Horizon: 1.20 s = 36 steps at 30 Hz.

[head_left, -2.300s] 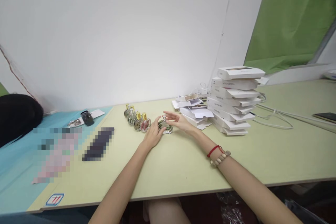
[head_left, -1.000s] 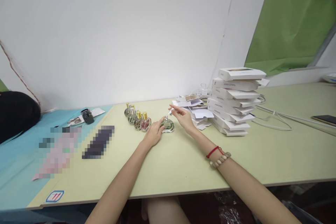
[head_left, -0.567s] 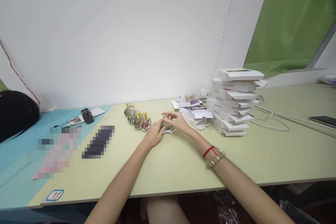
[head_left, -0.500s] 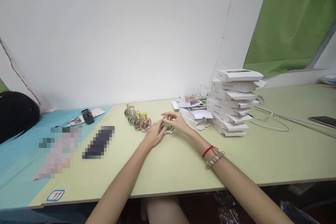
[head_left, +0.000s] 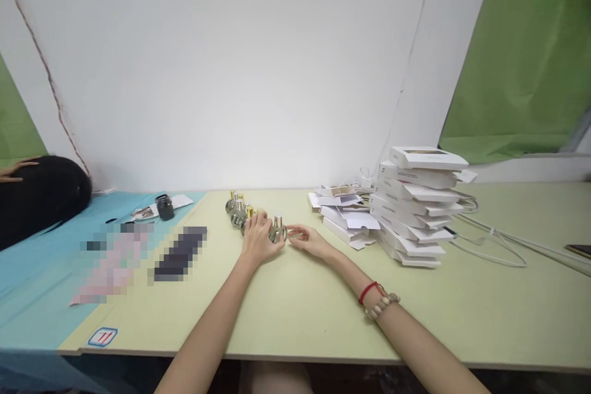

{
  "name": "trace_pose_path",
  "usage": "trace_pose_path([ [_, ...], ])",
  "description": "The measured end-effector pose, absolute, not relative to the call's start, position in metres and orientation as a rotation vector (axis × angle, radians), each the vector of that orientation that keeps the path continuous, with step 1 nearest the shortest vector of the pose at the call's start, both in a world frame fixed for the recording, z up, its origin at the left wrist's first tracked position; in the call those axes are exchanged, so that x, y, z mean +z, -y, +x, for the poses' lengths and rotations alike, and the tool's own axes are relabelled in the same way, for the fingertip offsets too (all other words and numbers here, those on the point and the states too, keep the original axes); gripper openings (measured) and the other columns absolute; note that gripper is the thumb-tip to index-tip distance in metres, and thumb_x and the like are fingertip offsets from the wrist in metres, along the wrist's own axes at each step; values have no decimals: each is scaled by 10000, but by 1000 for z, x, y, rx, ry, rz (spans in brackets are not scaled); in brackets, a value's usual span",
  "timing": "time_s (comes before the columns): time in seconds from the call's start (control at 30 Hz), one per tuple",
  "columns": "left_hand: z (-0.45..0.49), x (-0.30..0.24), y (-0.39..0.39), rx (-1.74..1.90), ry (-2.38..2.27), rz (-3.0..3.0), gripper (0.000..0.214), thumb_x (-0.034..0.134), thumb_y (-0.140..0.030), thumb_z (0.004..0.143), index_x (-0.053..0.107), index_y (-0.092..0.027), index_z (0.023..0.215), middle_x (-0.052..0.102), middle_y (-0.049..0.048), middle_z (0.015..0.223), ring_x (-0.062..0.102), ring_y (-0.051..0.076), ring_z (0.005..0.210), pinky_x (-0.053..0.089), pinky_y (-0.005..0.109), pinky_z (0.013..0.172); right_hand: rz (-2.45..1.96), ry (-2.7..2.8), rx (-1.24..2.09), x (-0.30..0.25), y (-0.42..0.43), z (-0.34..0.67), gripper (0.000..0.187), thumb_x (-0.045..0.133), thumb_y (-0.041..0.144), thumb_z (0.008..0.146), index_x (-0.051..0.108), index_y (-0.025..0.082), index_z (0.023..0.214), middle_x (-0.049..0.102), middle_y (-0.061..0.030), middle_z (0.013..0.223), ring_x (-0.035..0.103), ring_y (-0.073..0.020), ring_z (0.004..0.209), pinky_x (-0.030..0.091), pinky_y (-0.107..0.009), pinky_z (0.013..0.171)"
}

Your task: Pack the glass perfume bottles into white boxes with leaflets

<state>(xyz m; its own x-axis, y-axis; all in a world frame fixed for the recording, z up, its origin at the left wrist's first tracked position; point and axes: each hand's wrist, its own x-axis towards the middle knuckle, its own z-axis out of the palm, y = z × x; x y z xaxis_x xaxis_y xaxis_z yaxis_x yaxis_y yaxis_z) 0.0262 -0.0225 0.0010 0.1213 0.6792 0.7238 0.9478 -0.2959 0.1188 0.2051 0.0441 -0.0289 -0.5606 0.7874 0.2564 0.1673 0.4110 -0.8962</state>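
Small round clear-glass bottle with a silver cap [head_left: 277,234] stands upright on the pale green tabletop [head_left: 300,320], just left of the frame's centre, its long axis vertical. Nearest me, at lower left, a white sticker with red marks [head_left: 102,337] sits by the table edge. At lower right a wooden bead bracelet [head_left: 384,305] rings the right wrist. The left hand [head_left: 255,241] curls round the bottle from its left side and grips it. The right hand [head_left: 310,240] lies open and flat just to the bottle's right, fingertips toward it; I can't tell if they touch.

Just behind the left hand, a row of gold-capped glass bottles [head_left: 236,212] runs up-left and crowds that side. Farther right are loose flat white cartons [head_left: 346,217] and a tall stack of white boxes [head_left: 418,209]. Farther left, a black jar [head_left: 164,207] stands on the blue mat [head_left: 37,295].
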Motion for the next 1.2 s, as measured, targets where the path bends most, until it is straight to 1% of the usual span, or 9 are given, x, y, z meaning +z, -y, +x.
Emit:
trace_pose_path([
  [0.13, 24, -2, 21, -1030, 1626, -1974, 276, 610, -358, 648, 544, -204, 868, 444, 102, 1146, 372, 279, 1109, 261, 427, 957, -882, 1930, 1136, -32, -45, 204, 508, 610, 256, 704, 468, 192, 1188, 575, -67, 982, 513, -67, 616, 441, -210, 557],
  [0.27, 27, -2, 19, -1224, 1646, -1882, 528, 573, -390, 697, 438, -181, 1163, 389, 134, 1220, 326, 279, 1170, 246, 439, 963, -912, 1923, 972, -31, -41, 201, 549, 597, 229, 699, 432, 223, 1222, 543, -70, 1061, 520, -72, 650, 462, -239, 616],
  [0.33, 28, 1, 19, -1255, 1637, -1875, 570, 534, -401, 745, 373, -213, 1258, 343, 132, 1274, 300, 280, 1194, 237, 445, 964, -878, 1984, 919, -29, -38, 200, 528, 582, 203, 702, 448, 226, 1212, 546, -64, 1070, 529, -77, 668, 471, -273, 690],
  [0.47, 27, 4, 19, -1154, 1572, -2020, 392, 497, -366, 796, 481, -327, 1185, 326, 72, 1303, 281, 269, 1205, 209, 444, 983, -861, 2060, 911, -28, -33, 199, 549, 567, 163, 697, 445, 227, 1228, 567, -62, 1055, 544, -92, 683, 479, -301, 728],
  [0.7, 26, 2, 13, -1193, 1617, -1990, 285, 524, -351, 775, 565, -296, 1052, 393, 72, 1226, 325, 261, 1182, 244, 446, 969, -904, 2085, 918, -31, -36, 199, 483, 569, 148, 689, 517, 201, 1167, 604, -62, 970, 548, -107, 703, 481, -293, 725],
  [0.8, 28, 0, 14, -1124, 1657, -1960, 418, 588, -323, 718, 503, -293, 1127, 352, 87, 1277, 288, 289, 1221, 225, 477, 979, -883, 2115, 917, -30, -36, 200, 425, 564, 165, 696, 554, 194, 1121, 604, -61, 963, 543, -105, 699, 477, -292, 728],
  [0.93, 30, -6, 13, -1204, 1831, -1806, 710, 606, -316, 677, 271, -268, 1301, 243, 131, 1357, 188, 303, 1285, 210, 508, 984, -898, 2117, 906, -28, -34, 200, 412, 561, 184, 702, 560, 182, 1115, 606, -67, 958, 541, -113, 719, 474, -295, 729],
  [1.03, 29, -12, 7, -1385, 1997, -1589, 921, 654, -379, 608, 118, -224, 1341, 157, 177, 1388, 123, 334, 1303, 202, 539, 976, -906, 2123, 900, -27, -33, 200, 400, 560, 192, 706, 567, 171, 1106, 610, -71, 957, 542, -116, 726, 473, -290, 724],
  [1.2, 28, -22, -4, -1518, 2205, -1397, 1007, 670, -467, 561, 80, -215, 1338, 144, 205, 1396, 149, 360, 1296, 241, 532, 964, -907, 2127, 905, -27, -34, 200, 390, 562, 201, 706, 577, 163, 1094, 619, -71, 942, 549, -115, 719, 472, -286, 714],
])
